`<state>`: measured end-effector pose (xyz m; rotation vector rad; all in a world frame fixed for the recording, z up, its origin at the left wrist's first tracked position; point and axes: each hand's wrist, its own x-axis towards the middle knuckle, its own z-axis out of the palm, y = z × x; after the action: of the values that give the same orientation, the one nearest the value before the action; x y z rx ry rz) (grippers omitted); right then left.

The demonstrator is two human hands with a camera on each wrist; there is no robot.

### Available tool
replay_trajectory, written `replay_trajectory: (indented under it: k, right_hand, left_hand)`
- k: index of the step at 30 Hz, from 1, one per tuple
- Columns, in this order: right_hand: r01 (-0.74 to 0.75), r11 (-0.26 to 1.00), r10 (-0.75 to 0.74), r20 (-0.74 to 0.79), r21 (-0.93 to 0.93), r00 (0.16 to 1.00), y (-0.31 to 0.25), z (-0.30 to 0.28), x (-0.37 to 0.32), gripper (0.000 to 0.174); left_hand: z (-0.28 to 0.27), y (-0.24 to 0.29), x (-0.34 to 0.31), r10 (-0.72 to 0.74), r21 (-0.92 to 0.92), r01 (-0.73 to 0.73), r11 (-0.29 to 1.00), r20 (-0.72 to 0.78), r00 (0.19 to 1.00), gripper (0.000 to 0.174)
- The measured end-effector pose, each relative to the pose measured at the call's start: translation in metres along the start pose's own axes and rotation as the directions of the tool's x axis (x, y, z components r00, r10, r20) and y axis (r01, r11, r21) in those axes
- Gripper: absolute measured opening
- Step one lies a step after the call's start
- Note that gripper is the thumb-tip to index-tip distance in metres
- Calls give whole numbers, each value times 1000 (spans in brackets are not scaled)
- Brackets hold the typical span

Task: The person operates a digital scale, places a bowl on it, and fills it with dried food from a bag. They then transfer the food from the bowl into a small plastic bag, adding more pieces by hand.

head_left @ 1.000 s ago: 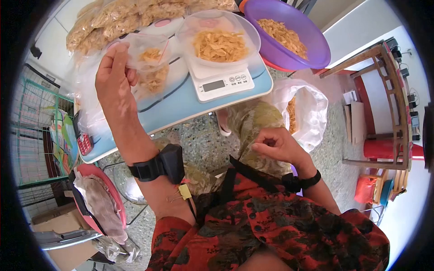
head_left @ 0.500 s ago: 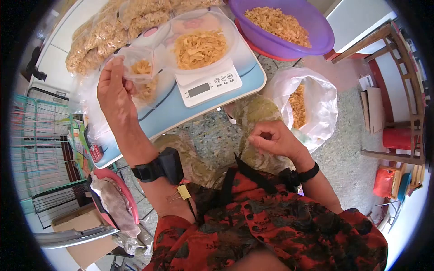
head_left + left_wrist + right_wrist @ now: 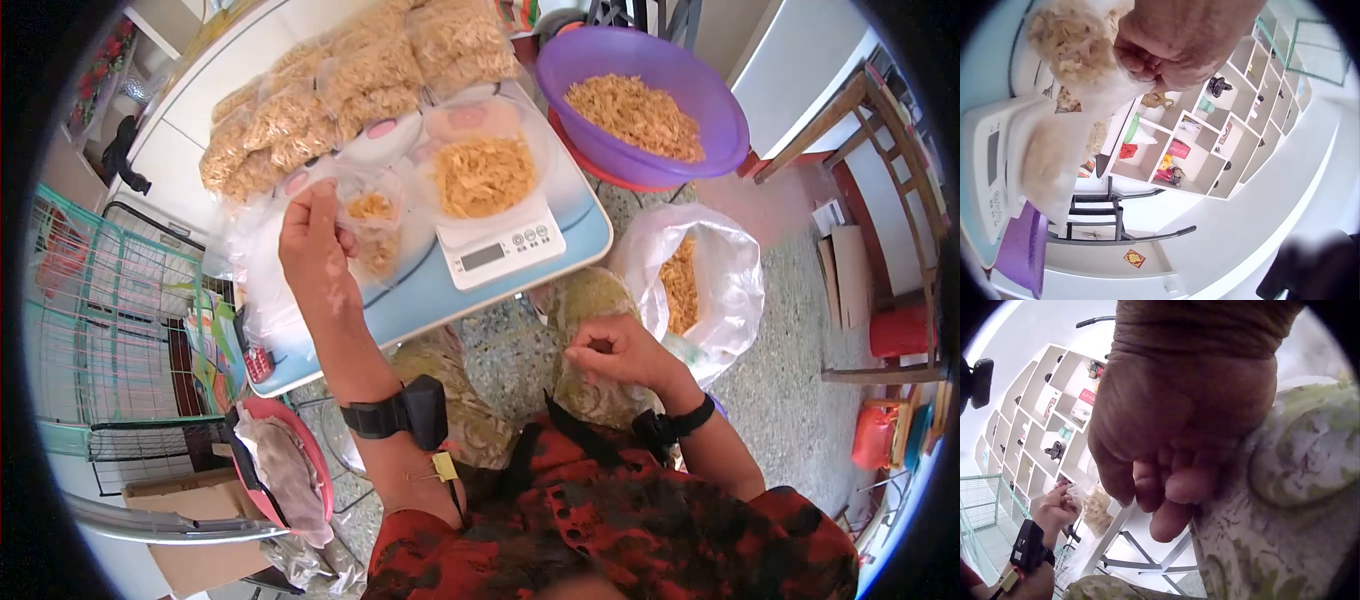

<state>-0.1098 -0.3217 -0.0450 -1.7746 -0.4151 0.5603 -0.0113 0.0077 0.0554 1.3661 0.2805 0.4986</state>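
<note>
My left hand [image 3: 325, 250] pinches the top edge of a small clear plastic bag [image 3: 378, 240], which hangs over the table with yellowish dried flakes in its lower part. The left wrist view shows the bagged flakes [image 3: 1069, 47] close beside the curled fingers. To the right of the bag, a white digital scale [image 3: 507, 250] carries a translucent bowl [image 3: 538, 182] of the same flakes [image 3: 485, 175]. My right hand [image 3: 625, 350] rests over the patterned trouser leg, fingers loosely curled around nothing; the right wrist view shows these fingers [image 3: 1172, 515] bare.
Several filled bags [image 3: 365, 75] are piled along the table's back. A purple basin [image 3: 715, 110] of flakes stands at the far right, with a white plastic sack [image 3: 735, 285] on the floor below it. Clear plastic bags [image 3: 265, 275] and a red calculator [image 3: 259, 364] lie at the table's left.
The head view has shifted, so the table sits lower and more of the piled bags shows. The left hand keeps its pinch on the bag; the right hand stays over the leg.
</note>
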Motion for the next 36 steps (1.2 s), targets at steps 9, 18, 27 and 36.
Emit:
replay_trajectory:
  k: [9,18,27,36]
  right_hand:
    - [-327,933,308,137,151,941,-36,-1,6,18]
    - [113,981,-134,-131,-160,982,-139,-45,35,13]
    - [206,631,-474,-162,-748,865,-169,-46,125,27]
    - [182,514,-295,26,-838,955,-172,-40,166,54]
  left_hand:
    - [16,5,16,42,-49,-44,998,-42,998,20]
    - [20,-5,6,39,50,-37,998,-30,999,16]
    - [11,13,-2,157,50,-152,987,-137,978,11]
    - [19,-2,7,18,24,-16,1000,-62,998,20]
